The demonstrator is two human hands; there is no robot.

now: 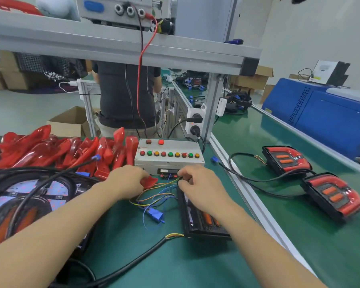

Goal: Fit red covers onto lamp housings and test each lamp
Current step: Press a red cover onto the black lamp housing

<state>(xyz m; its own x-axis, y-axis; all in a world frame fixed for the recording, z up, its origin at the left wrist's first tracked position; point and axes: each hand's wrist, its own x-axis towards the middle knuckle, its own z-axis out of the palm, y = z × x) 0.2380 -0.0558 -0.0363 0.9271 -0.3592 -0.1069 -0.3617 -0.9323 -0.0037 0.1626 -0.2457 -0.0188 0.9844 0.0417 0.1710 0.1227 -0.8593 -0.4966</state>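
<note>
Two bare forearms are reaching forward over a green table (pixel 227 265). The left hand (pixel 126 181) is curling its fingers around a red cover (pixel 149 181), just in front of a grey test box (pixel 168 155) carrying rows of red, green and amber buttons; its small label is too blurred to read. The right hand (pixel 199 189) is pinching thin coloured wires (pixel 154 197) near the box, above a black lamp housing (pixel 197 219) lying on the table. A heap of red covers (pixel 56 151) is sitting far left. Two finished lamps (pixel 310 179) are lying to the right, well apart from the hands.
</note>
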